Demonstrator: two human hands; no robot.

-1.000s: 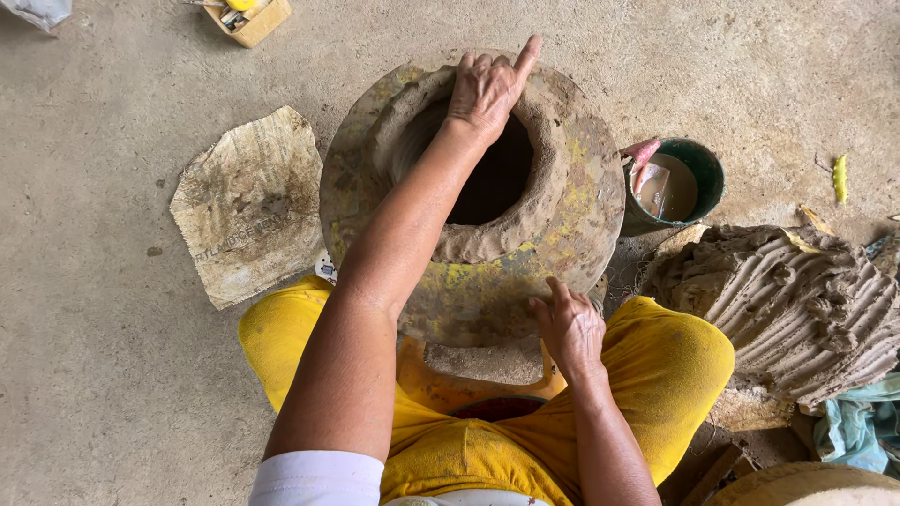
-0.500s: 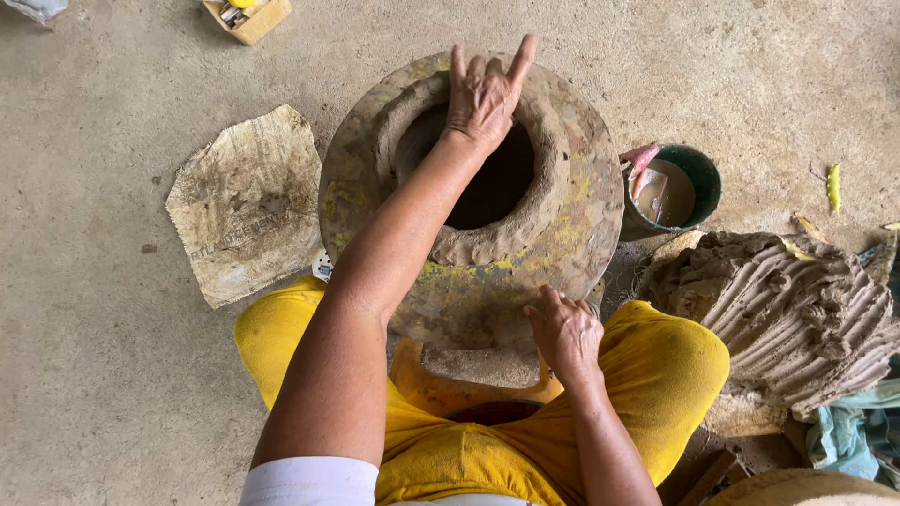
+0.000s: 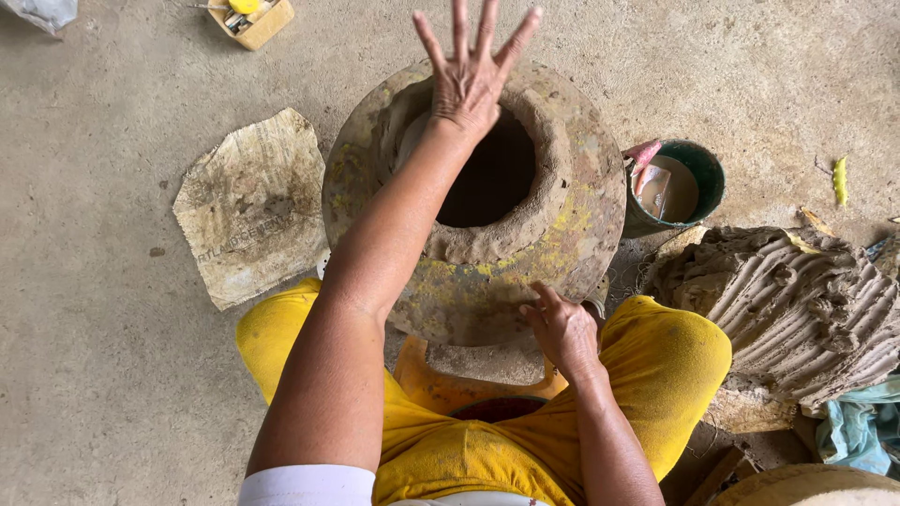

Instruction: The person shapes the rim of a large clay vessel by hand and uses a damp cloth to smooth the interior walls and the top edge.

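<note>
We sit with the clay pot [image 3: 473, 201] between our knees; our right hand [image 3: 561, 326] presses its near side to steady it, while our left hand [image 3: 466, 70], fingers spread and empty, hovers above the rim

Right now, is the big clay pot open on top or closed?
Open. The clay pot stands upright, and its round mouth shows as a dark hole with no lid. The left hand, fingers spread, is over the rim; the right hand touches its near side.

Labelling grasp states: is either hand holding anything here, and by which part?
Nothing is gripped. The left hand is spread open, fingers splayed, over the far rim of the clay pot. The right hand rests flat against its near outer wall, no closed grip.
</note>
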